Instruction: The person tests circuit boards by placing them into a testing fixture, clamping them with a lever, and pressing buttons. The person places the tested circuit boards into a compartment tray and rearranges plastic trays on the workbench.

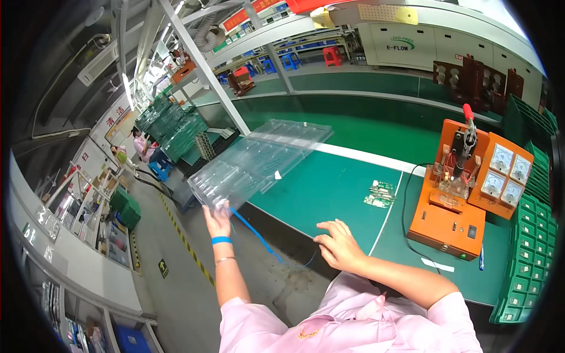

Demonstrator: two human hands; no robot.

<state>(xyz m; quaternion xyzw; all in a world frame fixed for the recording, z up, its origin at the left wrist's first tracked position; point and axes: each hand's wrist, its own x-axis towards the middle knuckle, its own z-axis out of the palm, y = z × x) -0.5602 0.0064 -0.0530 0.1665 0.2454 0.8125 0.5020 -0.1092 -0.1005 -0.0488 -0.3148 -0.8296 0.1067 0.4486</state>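
- The left hand (pixel 218 220) gripped the near corner of a large clear plastic tray with many moulded pockets (pixel 259 160), the fingers closed on its edge.
- The clear tray was tilted and stretched away from the person; its far part lay over the green mat of the work table (pixel 329 194), and its near corner stood out beyond the left edge of the table, above the grey floor (pixel 176 276).
- A blue wrist band (pixel 221 240) sat on the left wrist, and a thin blue cord (pixel 259 235) ran from under the tray down along the table edge.
- The right hand (pixel 338 244) rested on the near edge of the green mat, fingers spread a little and bent, holding nothing.
- A small group of green circuit boards (pixel 379 194) lay on the mat, well apart from both hands.
- An orange test fixture with a red-tipped lever (pixel 453 200) stood at the right, with an orange panel of four white meters (pixel 506 173) just beside it.
- Stacks of green trays (pixel 529 247) stood at the far right edge of the table.
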